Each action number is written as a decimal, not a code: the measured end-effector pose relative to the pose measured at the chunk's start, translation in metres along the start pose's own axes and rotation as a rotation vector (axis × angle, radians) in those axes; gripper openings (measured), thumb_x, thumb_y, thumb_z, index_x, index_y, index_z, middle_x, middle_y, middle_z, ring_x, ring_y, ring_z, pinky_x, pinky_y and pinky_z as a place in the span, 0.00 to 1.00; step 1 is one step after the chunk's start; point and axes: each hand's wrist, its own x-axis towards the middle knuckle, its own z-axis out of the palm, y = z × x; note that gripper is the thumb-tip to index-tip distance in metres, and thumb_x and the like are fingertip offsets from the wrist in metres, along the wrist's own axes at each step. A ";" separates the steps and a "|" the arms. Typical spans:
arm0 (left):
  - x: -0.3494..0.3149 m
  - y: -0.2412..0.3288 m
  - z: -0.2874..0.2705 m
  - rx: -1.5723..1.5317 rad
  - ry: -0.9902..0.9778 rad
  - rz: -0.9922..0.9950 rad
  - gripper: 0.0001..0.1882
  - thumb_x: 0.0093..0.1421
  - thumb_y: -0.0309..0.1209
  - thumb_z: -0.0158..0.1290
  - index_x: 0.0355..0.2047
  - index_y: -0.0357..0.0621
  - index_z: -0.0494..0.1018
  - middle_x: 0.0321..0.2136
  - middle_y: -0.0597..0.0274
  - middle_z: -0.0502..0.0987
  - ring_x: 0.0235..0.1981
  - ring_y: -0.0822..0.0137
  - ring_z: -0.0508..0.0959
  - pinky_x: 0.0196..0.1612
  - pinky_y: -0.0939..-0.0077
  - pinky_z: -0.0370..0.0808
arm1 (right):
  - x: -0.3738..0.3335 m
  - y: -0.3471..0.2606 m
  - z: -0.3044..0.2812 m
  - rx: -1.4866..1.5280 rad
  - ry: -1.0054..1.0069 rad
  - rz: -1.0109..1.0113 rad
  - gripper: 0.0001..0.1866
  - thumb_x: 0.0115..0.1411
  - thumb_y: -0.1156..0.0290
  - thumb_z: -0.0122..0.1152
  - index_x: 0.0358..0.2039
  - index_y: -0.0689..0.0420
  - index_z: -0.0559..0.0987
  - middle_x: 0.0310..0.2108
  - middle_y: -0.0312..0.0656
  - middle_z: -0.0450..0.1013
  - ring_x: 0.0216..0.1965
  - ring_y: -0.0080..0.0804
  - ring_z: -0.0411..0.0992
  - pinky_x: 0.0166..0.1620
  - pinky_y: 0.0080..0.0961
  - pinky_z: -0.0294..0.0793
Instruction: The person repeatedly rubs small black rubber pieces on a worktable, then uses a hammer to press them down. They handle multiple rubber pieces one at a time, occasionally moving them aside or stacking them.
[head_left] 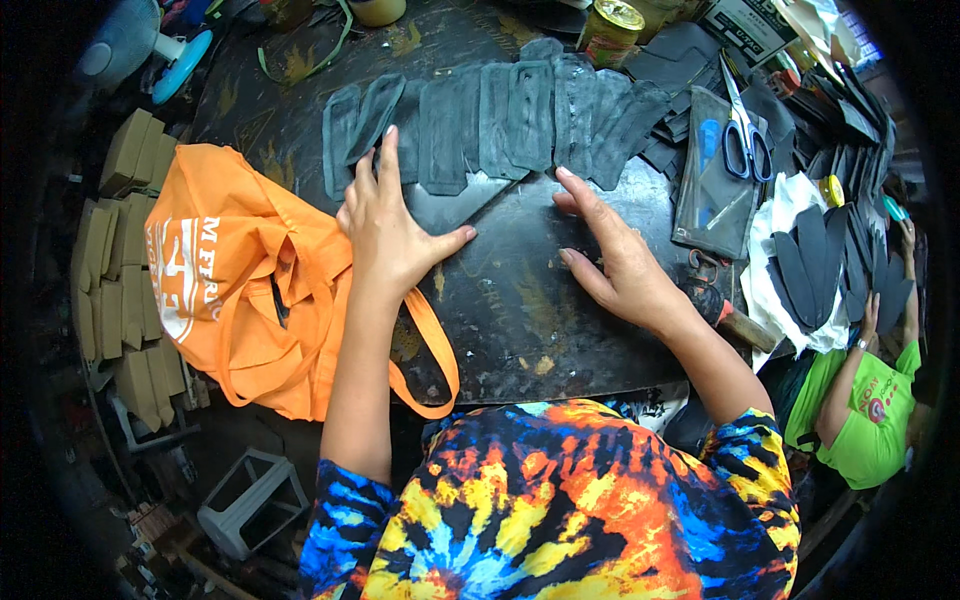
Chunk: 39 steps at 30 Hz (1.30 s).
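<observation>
Left hand (390,235) wide, thumb stretched well away from the fingers, nothing held; its fingertips reach up to the left end of a row of dark flat pieces (443,140). From where I stand, I can't quite tell whether they touch. The right hand (625,265) is bare too, thumb and fingers parted, just below the right part of the row.

Those pieces lie side by side across the far half of the black counter (530,335), some overlapping, their faces a dusty grey-green. A smooth dark sheet (455,208) shows under their near edge, between the two hands.

Close by the left forearm sits an orange bag (205,195), slumped, one strap looping past the arm over the counter's near edge. Beyond the right hand, scissors (740,120) lie partly over a clear pouch (690,215), blades pointing away from the person. Further right, dark strips (822,255) rest on a crumpled white sheet (790,215), and a co-worker in a green shirt (875,430) has both arms up at that end. A tin (612,30) stands behind the row. Tan blocks (125,260) are stacked off to the left.
</observation>
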 end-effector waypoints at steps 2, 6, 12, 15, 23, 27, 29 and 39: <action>-0.011 0.004 -0.001 -0.005 -0.008 0.001 0.76 0.32 0.49 0.81 0.78 0.58 0.46 0.70 0.39 0.59 0.67 0.37 0.64 0.67 0.39 0.61 | 0.000 0.006 0.001 -0.014 0.016 0.003 0.46 0.62 0.81 0.64 0.78 0.54 0.54 0.65 0.58 0.68 0.64 0.53 0.71 0.66 0.42 0.70; -0.035 0.008 -0.008 -0.008 -0.028 0.002 0.76 0.31 0.46 0.81 0.78 0.57 0.47 0.70 0.40 0.58 0.68 0.36 0.63 0.67 0.38 0.62 | -0.003 0.010 -0.002 0.004 0.030 0.021 0.46 0.63 0.79 0.64 0.78 0.53 0.54 0.61 0.57 0.70 0.62 0.53 0.72 0.65 0.43 0.71; -0.064 0.008 -0.020 -0.072 -0.095 0.062 0.76 0.31 0.44 0.81 0.78 0.54 0.46 0.73 0.38 0.55 0.69 0.35 0.61 0.69 0.40 0.59 | -0.027 0.003 -0.011 0.046 0.103 0.141 0.45 0.61 0.78 0.68 0.76 0.52 0.59 0.51 0.50 0.75 0.48 0.42 0.78 0.56 0.36 0.77; -0.080 0.008 -0.027 -0.077 -0.140 0.073 0.76 0.31 0.44 0.81 0.78 0.53 0.47 0.73 0.38 0.54 0.70 0.36 0.61 0.69 0.41 0.58 | -0.044 0.005 -0.023 0.009 0.178 0.180 0.43 0.60 0.79 0.70 0.74 0.52 0.63 0.46 0.46 0.77 0.42 0.34 0.78 0.50 0.30 0.77; -0.106 0.008 -0.040 -0.094 -0.261 0.167 0.75 0.30 0.42 0.81 0.77 0.48 0.49 0.75 0.42 0.52 0.71 0.39 0.61 0.70 0.44 0.57 | -0.033 0.033 -0.092 -0.249 0.340 0.159 0.36 0.58 0.80 0.69 0.68 0.52 0.72 0.45 0.47 0.79 0.47 0.41 0.79 0.51 0.35 0.77; -0.108 0.008 -0.045 -0.115 -0.288 0.197 0.77 0.28 0.43 0.82 0.77 0.48 0.49 0.76 0.43 0.52 0.71 0.40 0.61 0.70 0.45 0.56 | -0.001 0.050 -0.110 -0.491 0.180 0.133 0.37 0.59 0.71 0.71 0.69 0.51 0.69 0.44 0.50 0.81 0.46 0.51 0.80 0.49 0.44 0.78; -0.104 0.007 -0.053 -0.124 -0.333 0.209 0.78 0.28 0.47 0.81 0.78 0.47 0.48 0.76 0.43 0.53 0.72 0.40 0.61 0.71 0.44 0.55 | 0.008 0.057 -0.110 -0.450 0.094 0.251 0.37 0.60 0.67 0.72 0.68 0.52 0.68 0.39 0.50 0.82 0.43 0.52 0.81 0.46 0.45 0.79; 0.032 0.052 -0.023 -0.657 -0.341 0.194 0.28 0.65 0.35 0.61 0.62 0.35 0.71 0.56 0.44 0.79 0.56 0.51 0.80 0.58 0.59 0.76 | 0.019 0.069 -0.077 -0.292 0.140 0.405 0.48 0.57 0.58 0.77 0.73 0.49 0.60 0.38 0.48 0.79 0.39 0.47 0.80 0.45 0.41 0.79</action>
